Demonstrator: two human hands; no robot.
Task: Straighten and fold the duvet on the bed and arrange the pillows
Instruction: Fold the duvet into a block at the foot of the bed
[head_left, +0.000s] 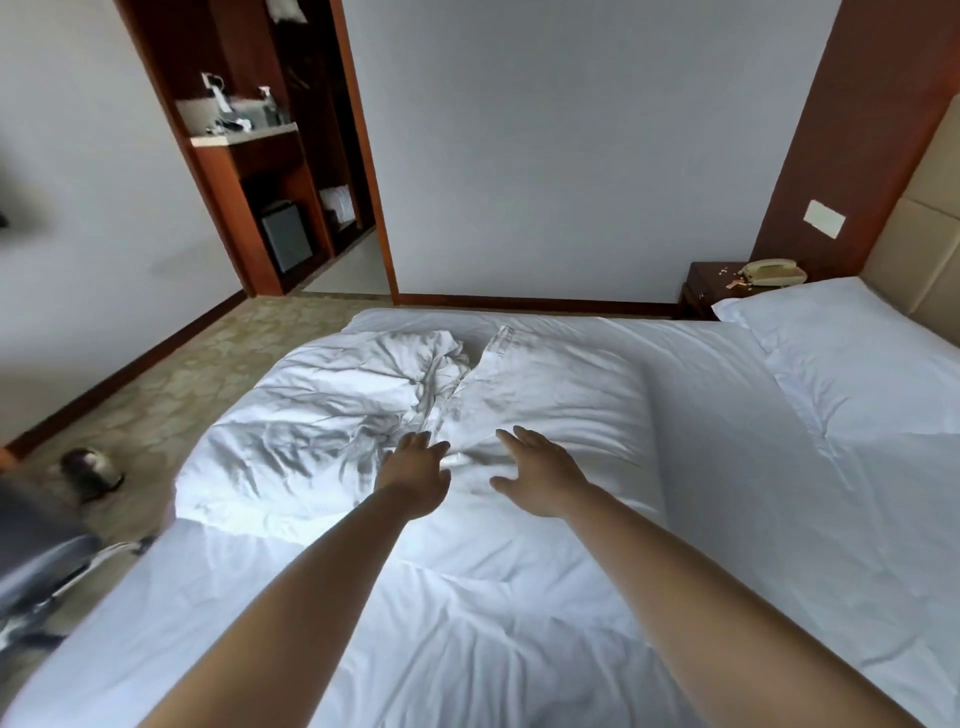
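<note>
Duvet: my duvet (322, 415) lies in a crumpled heap at the left part of the bed (701, 415), near the foot corner, with many deep folds.
Pillows: one pillow (550, 389) lies in the middle of the bed, touching the heap on its right side; another pillow (857, 353) is at the head end, near the headboard (914, 249).
Left hand: my left hand (415, 467) reaches forward with straight fingers, at the seam between heap and pillow; I hold nothing.
Right hand: my right hand (540, 467) is spread out with loose fingers over the near edge of the middle pillow; whether it touches the cloth, I cannot tell.
Handling: I judge the duvet soft, light but bulky; it will sag and slide on the sheet, not keep any shape.
Where to hold: I think the best is an edge or corner, not the middle of the heap.
Pillow grip: soft; take it by both short ends.
</note>
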